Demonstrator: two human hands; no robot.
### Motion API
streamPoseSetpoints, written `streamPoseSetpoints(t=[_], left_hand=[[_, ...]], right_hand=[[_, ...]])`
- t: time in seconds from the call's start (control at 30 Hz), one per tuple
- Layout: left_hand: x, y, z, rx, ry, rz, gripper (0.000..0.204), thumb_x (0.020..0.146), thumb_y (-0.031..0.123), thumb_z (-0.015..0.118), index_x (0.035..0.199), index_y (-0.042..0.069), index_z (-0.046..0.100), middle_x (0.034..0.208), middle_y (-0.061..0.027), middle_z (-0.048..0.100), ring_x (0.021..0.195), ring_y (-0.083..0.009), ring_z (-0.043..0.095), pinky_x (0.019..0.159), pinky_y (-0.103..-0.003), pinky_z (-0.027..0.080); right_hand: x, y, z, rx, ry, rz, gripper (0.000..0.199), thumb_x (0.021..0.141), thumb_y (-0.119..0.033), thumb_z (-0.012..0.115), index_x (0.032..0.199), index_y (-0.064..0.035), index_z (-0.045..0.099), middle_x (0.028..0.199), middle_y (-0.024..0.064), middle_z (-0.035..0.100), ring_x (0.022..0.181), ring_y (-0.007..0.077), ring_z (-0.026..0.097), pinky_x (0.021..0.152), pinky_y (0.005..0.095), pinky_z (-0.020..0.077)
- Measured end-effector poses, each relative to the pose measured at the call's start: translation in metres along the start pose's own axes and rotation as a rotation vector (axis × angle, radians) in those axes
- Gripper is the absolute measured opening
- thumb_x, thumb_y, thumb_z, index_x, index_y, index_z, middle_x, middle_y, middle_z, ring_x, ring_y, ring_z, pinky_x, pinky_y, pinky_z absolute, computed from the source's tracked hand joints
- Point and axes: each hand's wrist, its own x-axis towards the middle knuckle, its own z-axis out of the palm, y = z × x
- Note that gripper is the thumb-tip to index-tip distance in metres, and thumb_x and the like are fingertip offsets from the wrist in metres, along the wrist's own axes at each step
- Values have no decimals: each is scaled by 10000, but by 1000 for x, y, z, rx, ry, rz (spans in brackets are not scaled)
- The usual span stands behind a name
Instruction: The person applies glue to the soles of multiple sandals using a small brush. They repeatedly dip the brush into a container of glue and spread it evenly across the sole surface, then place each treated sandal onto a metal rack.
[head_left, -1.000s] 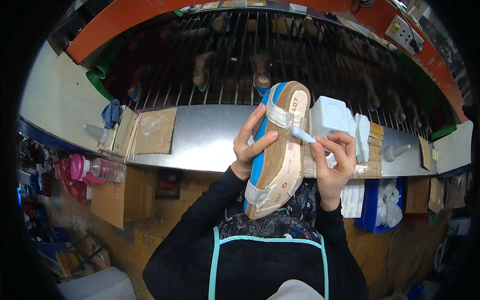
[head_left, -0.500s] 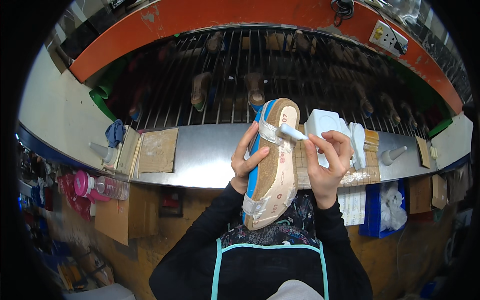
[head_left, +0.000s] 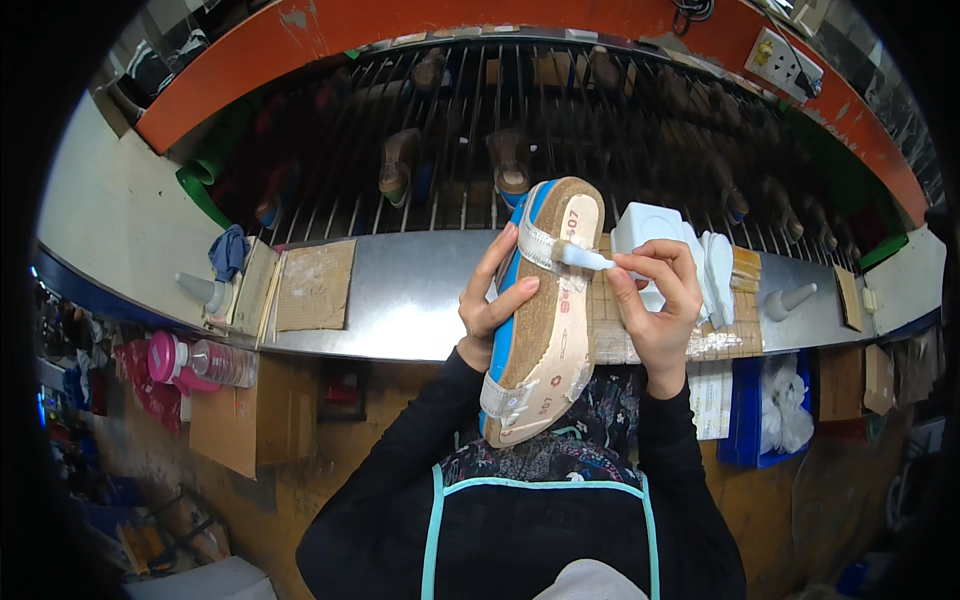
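Note:
My left hand grips a sandal on a blue shoe last, turned sole side up and tilted. Cork edges surround its pale insole board, and a light, stitched strap wraps over near the toe and heel ends. Pinched between the thumb and fingers of my right hand is a small brush with a white handle. Its bristles touch the sole where the upper strap end lies folded over. Just beyond my right hand stands a white plastic container, beside several white, sole-shaped pieces.
Behind the metal worktop, a rack of bars carries several shoes. A cardboard sheet lies left. Grey cones stick up at both sides. Below right hangs a blue bin with plastic bags; cardboard boxes sit lower left.
The brush has shifted slightly left along the folded strap end, toward the cork edge. Both hands and the sandal sit a little higher in the picture.

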Motion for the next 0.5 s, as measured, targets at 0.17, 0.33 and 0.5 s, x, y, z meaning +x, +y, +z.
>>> streamPoseSetpoints(t=[0.17, 0.33, 0.5], left_hand=[[1, -1, 1, -4, -3, -17, 455, 736, 138, 817, 1134, 222, 612, 1373, -239, 514, 1243, -430, 548, 996, -470, 522], [4, -5, 3, -2, 11, -12, 464, 733, 124, 818, 1139, 221, 616, 1380, -235, 508, 1250, -429, 541, 1003, -468, 518], [6, -10, 4, -12, 16, -4, 461, 739, 119, 812, 1145, 220, 619, 1379, -233, 508, 1252, -424, 541, 1003, -466, 519]], right_hand=[[-7, 3, -6, 59, -67, 33, 153, 754, -64, 805, 900, -73, 757, 903, 27, 617, 721, 114, 529, 628, 249, 414], [-13, 3, -8, 89, -94, 65, 161, 748, -60, 806, 901, -69, 757, 892, 28, 613, 697, 113, 516, 631, 255, 408], [-18, 1, -9, 106, -88, 56, 164, 744, -70, 811, 896, -57, 752, 886, 31, 613, 679, 118, 510, 631, 260, 409]])
